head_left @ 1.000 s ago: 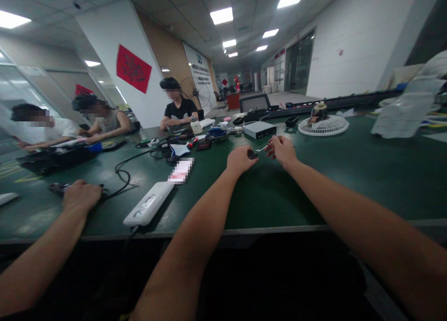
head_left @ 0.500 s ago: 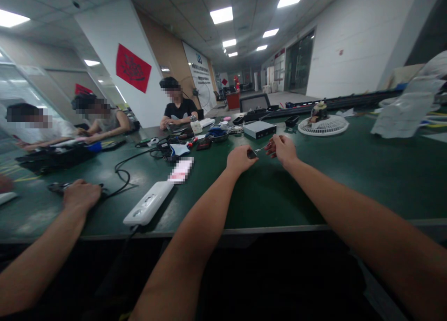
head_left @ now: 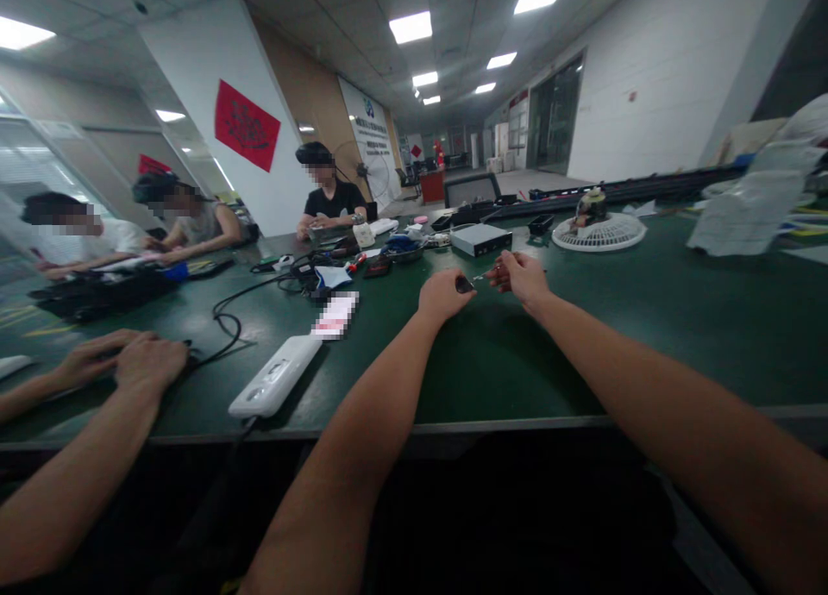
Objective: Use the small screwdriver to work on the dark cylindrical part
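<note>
small dark part point(head_left: 464, 284) looks light and easily dropped; left hand point(head_left: 443, 295) pinches it; right hand point(head_left: 521, 278) pinches a thin metal pin point(head_left: 479, 277).

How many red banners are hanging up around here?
2. One red banner hangs on the white pillar; a second red banner shows farther left, beyond the seated people. Others may be out of view.

Got a white power strip point(head_left: 275, 376) on my green desk point(head_left: 647, 319), with a black cable point(head_left: 223, 319) snaking around beside it. Further up there's a grey metal box point(head_left: 479, 240), a round white vented fan base point(head_left: 599, 232), and a crumpled plastic bag point(head_left: 750, 203) off right. A co-worker point(head_left: 333, 200) sits at the far end, under a red banner point(head_left: 247, 126) on the wall.
</note>
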### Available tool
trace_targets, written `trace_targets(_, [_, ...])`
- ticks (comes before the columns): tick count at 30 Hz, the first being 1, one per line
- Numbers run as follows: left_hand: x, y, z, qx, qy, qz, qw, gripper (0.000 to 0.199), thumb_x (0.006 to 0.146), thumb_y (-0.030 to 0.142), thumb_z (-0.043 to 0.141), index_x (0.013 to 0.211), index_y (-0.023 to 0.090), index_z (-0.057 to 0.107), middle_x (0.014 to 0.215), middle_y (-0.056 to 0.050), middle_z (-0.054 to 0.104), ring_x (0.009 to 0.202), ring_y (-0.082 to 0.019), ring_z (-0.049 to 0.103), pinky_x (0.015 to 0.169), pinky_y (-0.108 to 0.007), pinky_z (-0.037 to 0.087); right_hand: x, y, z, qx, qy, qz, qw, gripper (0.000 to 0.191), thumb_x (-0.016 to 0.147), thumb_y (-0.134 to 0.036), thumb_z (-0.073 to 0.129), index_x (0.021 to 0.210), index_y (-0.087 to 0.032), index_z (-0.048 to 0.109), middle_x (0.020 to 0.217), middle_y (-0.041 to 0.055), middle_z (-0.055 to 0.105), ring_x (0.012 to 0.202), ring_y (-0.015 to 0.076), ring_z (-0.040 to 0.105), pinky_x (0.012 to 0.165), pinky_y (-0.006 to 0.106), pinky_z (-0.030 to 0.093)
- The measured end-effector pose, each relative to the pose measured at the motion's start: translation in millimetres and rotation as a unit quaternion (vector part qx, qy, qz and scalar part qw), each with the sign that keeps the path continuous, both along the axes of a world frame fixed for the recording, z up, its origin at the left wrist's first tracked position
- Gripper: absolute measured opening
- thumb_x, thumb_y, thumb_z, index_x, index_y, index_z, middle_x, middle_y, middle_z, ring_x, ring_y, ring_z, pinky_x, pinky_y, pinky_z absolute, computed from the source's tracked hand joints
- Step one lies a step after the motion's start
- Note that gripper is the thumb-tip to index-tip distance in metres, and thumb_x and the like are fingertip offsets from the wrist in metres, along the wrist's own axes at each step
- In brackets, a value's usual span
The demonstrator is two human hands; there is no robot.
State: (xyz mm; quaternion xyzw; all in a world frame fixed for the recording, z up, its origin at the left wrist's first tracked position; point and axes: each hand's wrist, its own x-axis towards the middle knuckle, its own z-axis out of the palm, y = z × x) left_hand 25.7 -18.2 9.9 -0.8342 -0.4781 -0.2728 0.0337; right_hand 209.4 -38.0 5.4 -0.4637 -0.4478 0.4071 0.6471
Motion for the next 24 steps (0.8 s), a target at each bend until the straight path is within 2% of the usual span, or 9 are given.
trace_targets(7, [2.5, -1.1, -0.3, 0.01, 0.027, -0.019, 0.999, 0.034, 0.078, 0.043, 0.075, 0.105, 0.022, 0.072, 0.106, -0.009, 0.073, 0.1, -0.026, 0.065, 0.086, -0.035, 0.051, 1.9, 1.3, -1.8, 0.031, -0.055, -0.014, 0.998, 0.028, 0.099, -0.047, 0.051, 0.089, -0.021, 0.052, 0.072, 0.0019, 0.071, 0.047, 0.0114, 0.062, 0.038, 0.019, 0.042])
trace_targets(14, [2.4, -3.5, 2.0, 0.017, 0.038, -0.004, 0.999, 0.033, 0.079, 0.042, 0.075, 0.106, 0.022, 0.072, 0.105, -0.008, 0.073, 0.097, -0.025, 0.065, 0.086, -0.035, 0.05, 2.7, 3.1, -4.2, 0.044, -0.14, -0.029, 0.989, 0.027, 0.098, -0.044, 0.051, 0.085, -0.02, 0.053, 0.071, 0.0039, 0.07, 0.045, 0.0127, 0.062, 0.037, 0.021, 0.043])
trace_targets(21, [2.0, -2.0, 0.5, 0.017, 0.027, -0.006, 0.999, 0.033, 0.078, 0.036, 0.076, 0.108, 0.023, 0.073, 0.106, -0.008, 0.071, 0.099, -0.025, 0.064, 0.088, -0.036, 0.05, 1.7, 2.5, -1.2, -0.01, -0.03, -0.019, 0.999, 0.025, 0.101, -0.038, 0.045, 0.085, -0.02, 0.053, 0.072, 0.0052, 0.073, 0.047, 0.0122, 0.062, 0.042, 0.022, 0.045])
trace_targets(24, [2.2, -1.7, 0.0, 0.018, 0.036, -0.004, 0.999, 0.033, 0.078, 0.036, 0.076, 0.109, 0.024, 0.073, 0.105, -0.008, 0.071, 0.099, -0.025, 0.064, 0.088, -0.036, 0.05, 2.9, 2.7, -1.0, -0.011, -0.016, -0.028, 0.999, 0.024, 0.101, -0.038, 0.046, 0.087, -0.02, 0.053, 0.074, 0.0057, 0.073, 0.049, 0.0123, 0.063, 0.042, 0.021, 0.046])
